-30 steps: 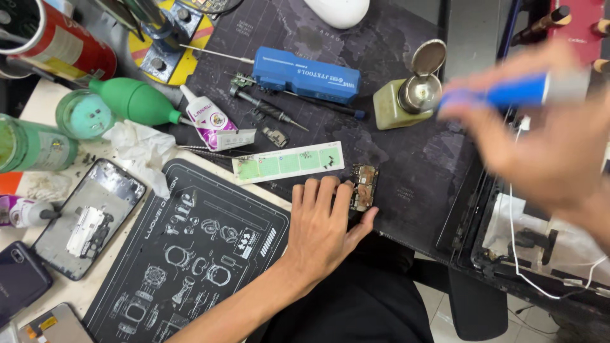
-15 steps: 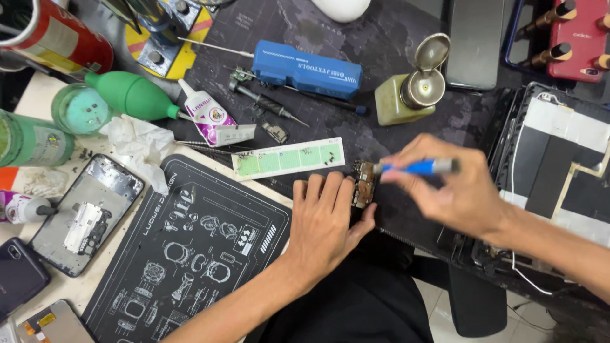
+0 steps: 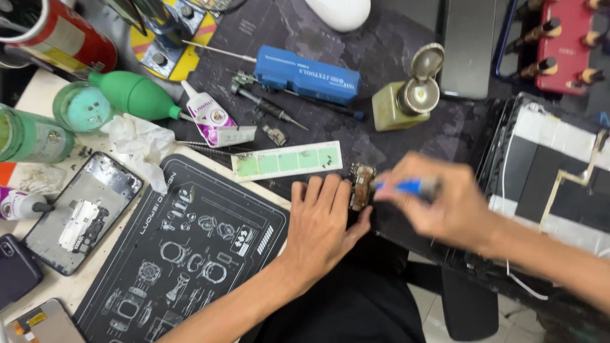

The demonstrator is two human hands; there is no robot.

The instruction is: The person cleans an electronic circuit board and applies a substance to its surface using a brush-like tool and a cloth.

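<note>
— Left hand (image 3: 324,222) is what we notice first: it lies flat, palm down, fingers together, on the edge of the dark mat (image 3: 406,146), thumb side against the small circuit board (image 3: 361,186) to steady it.

— And our right hand (image 3: 445,206)?

— Closed around a blue-handled tool (image 3: 406,187), tip aimed at the board. It is blurred, so we cannot tell whether the tip touches.

— How far along would we judge the work?

— Midway, we think. A phone frame (image 3: 79,213) lies opened, well apart on the left, near a crumpled tissue (image 3: 136,143), so the stripping down looks done. The board sits out on the mat, just below the green-panelled strip (image 3: 286,160).

— What seems left?

— Whatever the tool does on the board, and then refitting; nothing looks reassembled. The blue tool case (image 3: 308,74), the screwdriver (image 3: 270,108) and the yellowish pump bottle (image 3: 403,95) lie untouched behind.
</note>
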